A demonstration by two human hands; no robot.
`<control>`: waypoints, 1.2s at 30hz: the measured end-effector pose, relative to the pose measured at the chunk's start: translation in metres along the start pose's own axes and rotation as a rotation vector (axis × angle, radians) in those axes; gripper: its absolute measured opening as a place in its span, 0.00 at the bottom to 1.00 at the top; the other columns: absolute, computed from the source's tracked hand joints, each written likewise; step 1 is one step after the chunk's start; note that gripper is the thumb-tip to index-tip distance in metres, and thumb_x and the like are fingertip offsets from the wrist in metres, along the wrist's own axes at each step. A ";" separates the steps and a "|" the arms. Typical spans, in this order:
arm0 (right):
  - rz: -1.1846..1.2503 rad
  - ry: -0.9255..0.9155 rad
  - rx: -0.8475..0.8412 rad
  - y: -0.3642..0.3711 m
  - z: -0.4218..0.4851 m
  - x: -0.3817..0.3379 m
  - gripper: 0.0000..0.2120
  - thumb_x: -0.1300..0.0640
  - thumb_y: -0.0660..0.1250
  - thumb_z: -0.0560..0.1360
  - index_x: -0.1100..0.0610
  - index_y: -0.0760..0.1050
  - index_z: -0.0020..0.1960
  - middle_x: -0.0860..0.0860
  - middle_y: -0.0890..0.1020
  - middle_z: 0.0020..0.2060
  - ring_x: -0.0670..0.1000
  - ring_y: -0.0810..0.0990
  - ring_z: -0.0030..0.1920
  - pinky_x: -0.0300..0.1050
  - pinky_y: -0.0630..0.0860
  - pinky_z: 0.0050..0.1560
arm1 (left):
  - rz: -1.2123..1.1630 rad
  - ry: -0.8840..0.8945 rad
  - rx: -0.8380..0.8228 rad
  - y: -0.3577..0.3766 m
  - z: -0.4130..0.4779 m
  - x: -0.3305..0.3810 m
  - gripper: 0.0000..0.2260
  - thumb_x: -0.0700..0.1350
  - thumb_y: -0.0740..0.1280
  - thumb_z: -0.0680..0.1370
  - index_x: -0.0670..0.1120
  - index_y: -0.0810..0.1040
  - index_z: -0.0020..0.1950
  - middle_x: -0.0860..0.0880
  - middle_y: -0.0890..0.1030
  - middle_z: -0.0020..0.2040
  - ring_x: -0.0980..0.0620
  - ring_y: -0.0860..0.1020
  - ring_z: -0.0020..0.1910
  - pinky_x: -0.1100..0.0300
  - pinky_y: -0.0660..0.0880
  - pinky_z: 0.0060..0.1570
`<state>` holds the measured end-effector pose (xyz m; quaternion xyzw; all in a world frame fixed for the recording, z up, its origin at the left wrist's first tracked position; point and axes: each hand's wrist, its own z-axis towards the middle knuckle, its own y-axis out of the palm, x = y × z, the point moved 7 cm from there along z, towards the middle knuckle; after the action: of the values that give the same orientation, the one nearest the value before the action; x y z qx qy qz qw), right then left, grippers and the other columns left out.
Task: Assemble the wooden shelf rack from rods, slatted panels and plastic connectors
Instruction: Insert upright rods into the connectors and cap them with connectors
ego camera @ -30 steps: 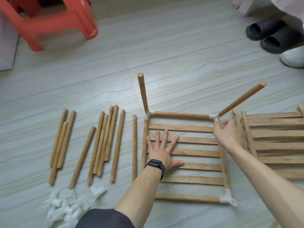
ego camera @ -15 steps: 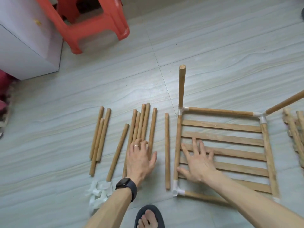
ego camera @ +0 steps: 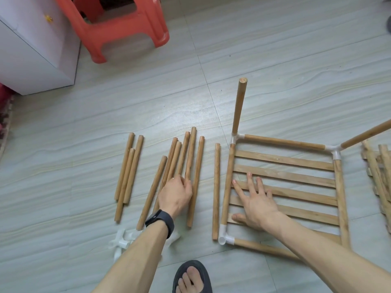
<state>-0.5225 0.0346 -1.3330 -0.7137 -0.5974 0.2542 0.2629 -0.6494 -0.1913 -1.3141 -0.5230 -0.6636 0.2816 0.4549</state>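
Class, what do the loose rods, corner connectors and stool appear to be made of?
Loose rods: likely bare wood, tan with visible grain. Corner connectors: seemingly white plastic, smooth and slightly translucent. Stool: probably moulded plastic, uniform red-orange, rounded edges.

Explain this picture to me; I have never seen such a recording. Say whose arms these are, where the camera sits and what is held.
No machine here: a person's bare arms, filmed by a camera on their head looking down at the tiled floor. The right hand presses flat on a half-built square frame of wooden rods, slats and white plastic corner connectors. The left hand, with a black wristwatch, curls over loose round wooden rods; a grip is unclear. Near that forearm lie spare white connectors.
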 end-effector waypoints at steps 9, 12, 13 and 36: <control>0.155 0.026 0.044 -0.058 0.029 0.043 0.39 0.42 0.61 0.80 0.41 0.40 0.82 0.57 0.37 0.81 0.61 0.41 0.81 0.59 0.49 0.80 | -0.208 0.323 0.014 0.007 -0.042 0.039 0.06 0.54 0.61 0.82 0.54 0.72 0.53 0.57 0.75 0.42 0.55 0.76 0.41 0.54 0.71 0.39; 0.643 -0.047 0.153 -0.083 0.015 0.041 0.43 0.46 0.72 0.67 0.48 0.63 0.80 0.55 0.68 0.77 0.55 0.64 0.77 0.48 0.64 0.74 | -0.146 0.450 -0.055 0.022 -0.061 0.072 0.09 0.55 0.59 0.83 0.52 0.71 0.57 0.53 0.77 0.48 0.46 0.78 0.46 0.48 0.74 0.44; 0.896 -0.079 0.185 -0.088 0.005 0.041 0.42 0.46 0.73 0.62 0.50 0.70 0.75 0.53 0.80 0.67 0.51 0.76 0.68 0.44 0.73 0.65 | -0.115 0.482 -0.081 0.028 -0.065 0.082 0.09 0.55 0.58 0.83 0.52 0.70 0.58 0.51 0.77 0.49 0.45 0.78 0.46 0.47 0.74 0.44; 1.208 -0.148 0.612 -0.056 -0.119 0.025 0.09 0.46 0.72 0.75 0.48 0.75 0.41 0.50 0.85 0.31 0.49 0.86 0.36 0.56 0.82 0.41 | -0.127 0.345 -0.239 0.076 -0.092 0.065 0.09 0.62 0.64 0.76 0.74 0.74 0.56 0.57 0.78 0.44 0.57 0.75 0.44 0.64 0.64 0.36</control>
<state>-0.4780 0.0591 -1.2090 -0.7962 -0.0119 0.5622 0.2233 -0.5365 -0.1163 -1.3190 -0.5708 -0.6361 0.0778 0.5134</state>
